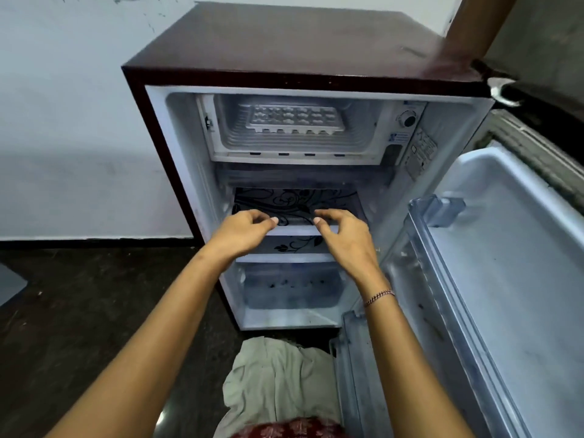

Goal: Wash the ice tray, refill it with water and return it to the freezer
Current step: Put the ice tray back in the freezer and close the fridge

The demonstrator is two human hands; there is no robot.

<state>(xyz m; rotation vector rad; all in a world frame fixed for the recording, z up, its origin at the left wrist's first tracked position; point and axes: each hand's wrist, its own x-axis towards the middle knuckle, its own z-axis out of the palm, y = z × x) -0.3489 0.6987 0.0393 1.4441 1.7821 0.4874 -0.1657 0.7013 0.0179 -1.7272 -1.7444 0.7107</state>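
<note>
We face a small dark-red fridge (284,42) standing on a dark floor (79,311) against a pale wall. Its door (505,248) is swung wide open to the right, its white inner side turned towards us. A crumpled pale cloth (278,380) lies on the floor just before the fridge's lower front edge.

The freezer compartment (297,159) fills the top of the cabinet and stands open. Below it sits a shelf (297,200) with a black floral pattern.

The ice tray (295,119) lies flat on the freezer compartment's floor, towards its back wall and about centred between its side walls; we cannot tell whether it holds water.

Both hands are well below the tray, apart from it, in front of the patterned shelf's front edge. The left hand (243,232) and the right hand (346,240) face each other with a gap between them, fingers loosely curled, and we see nothing gripped in either. We cannot tell whether any fingertip touches the shelf's edge.

A round dial (407,119) sits just right of the freezer compartment. A thin bracelet (379,297) circles the right wrist.
</note>
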